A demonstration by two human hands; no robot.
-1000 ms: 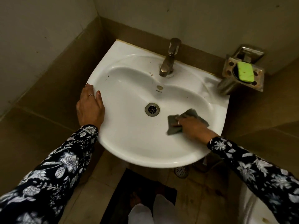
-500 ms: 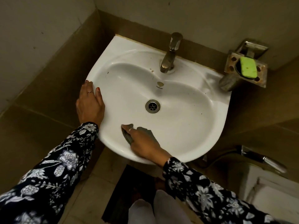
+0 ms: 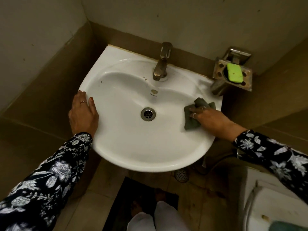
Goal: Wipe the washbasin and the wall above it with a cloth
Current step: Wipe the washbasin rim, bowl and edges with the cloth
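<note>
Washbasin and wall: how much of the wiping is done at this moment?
Done: nothing clearly; small dark specks remain in the washbasin near the tap. In hand: the right hand presses the grey cloth on the basin's right side, while the left hand rests on the left rim. Left: the rest of the basin and the wall above, where the cloth is not.

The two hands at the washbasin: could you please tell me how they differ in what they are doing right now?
The left hand rests bare on the left rim of the washbasin, while the right hand presses a grey-green cloth against the bowl's right inner side. The left hand lies on the rim's edge; the right hand reaches inside the bowl, near the soap holder. Both wear a ring and emerge from dark floral sleeves.
</note>
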